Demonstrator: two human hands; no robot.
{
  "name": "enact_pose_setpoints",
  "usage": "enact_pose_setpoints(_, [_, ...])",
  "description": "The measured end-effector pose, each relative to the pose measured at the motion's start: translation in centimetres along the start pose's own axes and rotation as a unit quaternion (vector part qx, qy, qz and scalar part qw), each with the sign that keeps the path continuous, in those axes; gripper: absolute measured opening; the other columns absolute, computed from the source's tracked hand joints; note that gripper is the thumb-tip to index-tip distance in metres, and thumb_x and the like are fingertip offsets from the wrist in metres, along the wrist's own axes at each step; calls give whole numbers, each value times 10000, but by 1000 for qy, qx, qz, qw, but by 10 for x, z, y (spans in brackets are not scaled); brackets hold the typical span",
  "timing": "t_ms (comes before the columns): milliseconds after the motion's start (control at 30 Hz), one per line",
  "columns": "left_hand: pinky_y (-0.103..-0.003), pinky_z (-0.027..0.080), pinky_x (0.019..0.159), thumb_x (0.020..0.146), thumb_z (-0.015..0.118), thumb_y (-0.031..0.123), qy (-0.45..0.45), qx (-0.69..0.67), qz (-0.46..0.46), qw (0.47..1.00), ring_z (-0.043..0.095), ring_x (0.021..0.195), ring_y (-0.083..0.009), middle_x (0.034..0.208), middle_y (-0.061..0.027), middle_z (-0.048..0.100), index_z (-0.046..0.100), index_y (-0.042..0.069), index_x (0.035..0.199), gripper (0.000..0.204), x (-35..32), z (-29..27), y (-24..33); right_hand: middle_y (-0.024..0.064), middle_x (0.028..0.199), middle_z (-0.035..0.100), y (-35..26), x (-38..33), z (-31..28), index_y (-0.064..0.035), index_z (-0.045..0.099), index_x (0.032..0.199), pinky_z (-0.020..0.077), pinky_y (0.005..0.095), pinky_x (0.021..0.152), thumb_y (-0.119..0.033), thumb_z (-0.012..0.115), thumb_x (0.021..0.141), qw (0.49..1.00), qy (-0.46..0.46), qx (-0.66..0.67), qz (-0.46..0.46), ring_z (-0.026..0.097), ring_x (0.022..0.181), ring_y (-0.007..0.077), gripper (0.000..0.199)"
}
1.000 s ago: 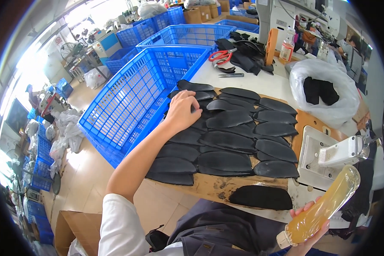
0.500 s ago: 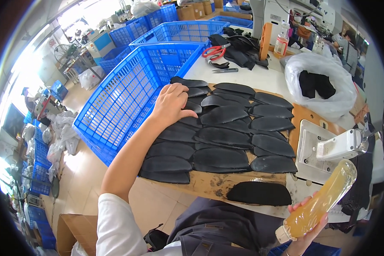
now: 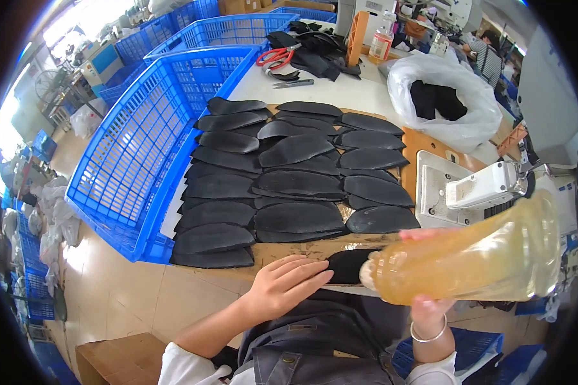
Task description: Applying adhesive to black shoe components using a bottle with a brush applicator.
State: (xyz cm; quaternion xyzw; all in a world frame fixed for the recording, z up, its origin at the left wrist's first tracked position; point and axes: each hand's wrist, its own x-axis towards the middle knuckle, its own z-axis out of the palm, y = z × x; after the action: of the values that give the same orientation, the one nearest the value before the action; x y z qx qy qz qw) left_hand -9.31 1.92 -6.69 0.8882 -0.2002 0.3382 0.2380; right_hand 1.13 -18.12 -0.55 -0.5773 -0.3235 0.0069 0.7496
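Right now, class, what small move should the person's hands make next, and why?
Probably tip the bottle a little lower over the single black piece. The right hand holds the bottle sideways, its nozzle just above that piece, and the left hand lies flat beside it, fingertips at its edge.

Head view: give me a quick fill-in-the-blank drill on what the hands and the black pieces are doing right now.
1. The right hand holds a plastic bottle of ____ liquid.
2. The left hand touches a single ____ piece at the near edge of the board.
3. The rows of black pieces lie to the right of a ____ plastic crate.
4. The red-handled scissors lie on the ____ side of the rows.

Missing words: amber; black; blue; far
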Motion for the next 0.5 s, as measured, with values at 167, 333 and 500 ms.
enact_pose_setpoints(167, [-308, 548, 681, 693, 627, 100, 65, -39, -4, 997, 671, 786, -226, 979, -105, 667, 648, 11, 947, 270, -11, 10, -4, 180, 1107, 494, 8, 6, 18, -3, 352, 1262, 448, 434, 908, -367, 791, 676, 975, -153, -161, -15, 536, 1025, 294, 817])
enact_pose_setpoints(333, [-278, 535, 635, 702, 619, 96, 56, -69, -25, 996, 667, 743, -192, 972, -95, 665, 644, 20, 922, 234, -5, 0, -2, 135, 1039, 547, -30, 21, 56, 7, 485, 1140, 485, 358, 855, -261, 811, 632, 935, -190, -295, 49, 579, 939, 239, 661])
enact_pose_setpoints(500, [-247, 518, 591, 702, 633, 86, 65, -68, -35, 995, 660, 714, -152, 993, -77, 668, 635, 39, 904, 208, -9, 7, -2, 120, 1032, 557, -32, 19, 55, -1, 511, 1112, 490, 332, 827, -215, 793, 610, 917, -161, -364, -2, 578, 914, 222, 614])
